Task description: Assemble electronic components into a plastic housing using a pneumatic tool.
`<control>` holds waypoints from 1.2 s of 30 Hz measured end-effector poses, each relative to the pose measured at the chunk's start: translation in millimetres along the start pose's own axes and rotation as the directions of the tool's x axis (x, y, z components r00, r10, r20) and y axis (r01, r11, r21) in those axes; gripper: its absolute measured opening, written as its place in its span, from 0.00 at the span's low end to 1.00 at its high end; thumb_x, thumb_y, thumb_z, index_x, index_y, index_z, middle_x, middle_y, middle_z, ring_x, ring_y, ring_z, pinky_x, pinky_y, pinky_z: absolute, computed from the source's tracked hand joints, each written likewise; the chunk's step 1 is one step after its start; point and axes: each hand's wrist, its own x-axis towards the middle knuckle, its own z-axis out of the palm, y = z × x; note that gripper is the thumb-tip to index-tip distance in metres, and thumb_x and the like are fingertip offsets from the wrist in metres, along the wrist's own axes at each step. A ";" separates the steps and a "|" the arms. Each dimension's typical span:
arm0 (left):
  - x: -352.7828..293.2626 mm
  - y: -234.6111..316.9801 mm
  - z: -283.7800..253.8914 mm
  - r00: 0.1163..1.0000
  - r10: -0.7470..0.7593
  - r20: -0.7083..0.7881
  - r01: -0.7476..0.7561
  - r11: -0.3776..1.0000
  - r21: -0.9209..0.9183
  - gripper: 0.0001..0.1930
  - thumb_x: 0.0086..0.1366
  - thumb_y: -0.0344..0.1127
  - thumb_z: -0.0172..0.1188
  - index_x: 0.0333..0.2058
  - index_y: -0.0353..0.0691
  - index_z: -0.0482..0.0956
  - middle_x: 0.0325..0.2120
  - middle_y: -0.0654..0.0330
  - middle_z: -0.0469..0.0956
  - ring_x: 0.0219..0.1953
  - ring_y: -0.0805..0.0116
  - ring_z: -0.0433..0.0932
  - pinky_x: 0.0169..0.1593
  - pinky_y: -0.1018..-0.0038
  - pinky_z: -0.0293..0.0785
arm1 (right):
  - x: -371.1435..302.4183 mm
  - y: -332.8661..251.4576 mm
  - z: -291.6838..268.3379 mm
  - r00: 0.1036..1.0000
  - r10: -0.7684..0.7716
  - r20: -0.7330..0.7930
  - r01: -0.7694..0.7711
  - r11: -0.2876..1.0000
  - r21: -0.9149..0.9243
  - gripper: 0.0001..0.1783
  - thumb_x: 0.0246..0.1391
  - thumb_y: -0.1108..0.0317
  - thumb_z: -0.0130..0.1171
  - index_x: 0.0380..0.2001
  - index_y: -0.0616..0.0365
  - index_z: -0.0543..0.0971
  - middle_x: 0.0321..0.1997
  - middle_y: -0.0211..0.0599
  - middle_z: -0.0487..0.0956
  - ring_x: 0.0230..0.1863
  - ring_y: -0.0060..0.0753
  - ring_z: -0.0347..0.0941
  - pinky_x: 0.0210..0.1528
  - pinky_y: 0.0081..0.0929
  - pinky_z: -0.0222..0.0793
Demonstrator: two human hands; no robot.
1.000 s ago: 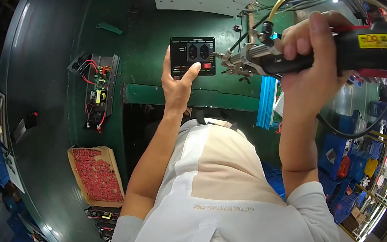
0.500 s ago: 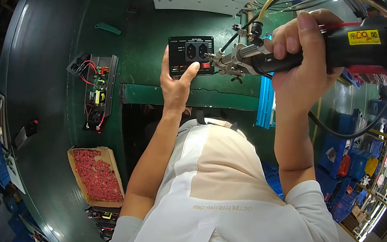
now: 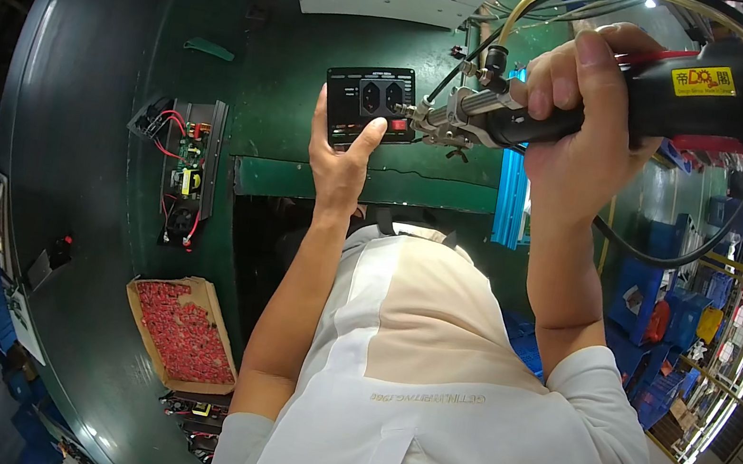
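Panel (image 3: 370,102), box (image 3: 205,295) w/ red pcs (image 3: 183,335)

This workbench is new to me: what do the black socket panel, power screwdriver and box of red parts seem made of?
Socket panel: black satin plastic or painted metal; its flat sheen leaves it open.
Power screwdriver: likely moulded plastic body, smooth, rounded; shiny silvery front, seemingly metal.
Box: probably cardboard, matte with light-brown walls.
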 end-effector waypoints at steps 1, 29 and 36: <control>0.1 -0.1 0.0 1.000 0.001 -0.001 -0.001 1.000 0.000 0.40 0.59 0.30 0.69 0.68 0.35 0.59 0.49 0.57 0.76 0.46 0.71 0.79 0.52 0.77 0.78 | 0.3 0.4 -0.3 1.000 0.010 0.010 -0.010 1.000 0.011 0.05 0.61 0.73 0.57 0.40 0.53 0.77 0.20 0.29 0.68 0.19 0.25 0.64 0.24 0.27 0.59; 0.5 -4.3 -2.1 1.000 0.013 -0.019 -0.013 1.000 0.004 0.41 0.59 0.32 0.69 0.68 0.33 0.59 0.47 0.57 0.77 0.46 0.71 0.79 0.52 0.77 0.78 | -8.4 7.2 7.8 0.999 -0.013 0.033 0.013 1.000 0.008 0.10 0.60 0.76 0.58 0.44 0.55 0.74 0.20 0.31 0.68 0.20 0.24 0.63 0.23 0.27 0.60; 3.0 -7.0 -4.3 1.000 0.011 -0.013 -0.011 0.999 0.046 0.42 0.57 0.32 0.70 0.68 0.32 0.59 0.54 0.52 0.73 0.50 0.66 0.78 0.56 0.73 0.75 | -16.2 6.7 20.7 0.995 -0.086 0.051 0.093 0.983 -0.158 0.08 0.59 0.78 0.57 0.41 0.60 0.72 0.17 0.31 0.67 0.15 0.23 0.62 0.19 0.25 0.60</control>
